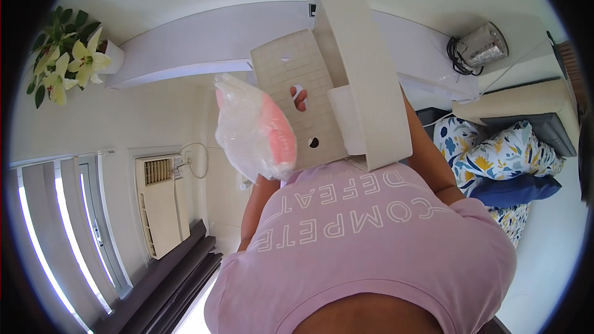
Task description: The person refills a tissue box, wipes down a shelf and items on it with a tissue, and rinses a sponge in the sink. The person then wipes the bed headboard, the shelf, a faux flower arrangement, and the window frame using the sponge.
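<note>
A beige open box [380,80] with a faint woodgrain look is raised in front of my chest, tipped on its side. A flat side panel [318,71] with holes faces me, and a white inner piece [348,120] shows beside it. Curled fingers of my left hand [299,98] show through one hole, in line with my left forearm; the rest of that hand is hidden. A clear plastic bag [247,127] with white and pink contents covers the panel's left edge. My right forearm [424,142] runs behind the box, hiding the right hand.
A long white ledge [204,34] runs along the wall, with a potted lily plant [77,59] on the left and a metallic cylinder [486,46] with a black cord on the right. Patterned pillows [495,154] lie at right. An air conditioner [162,204] and a window [68,235] are at left.
</note>
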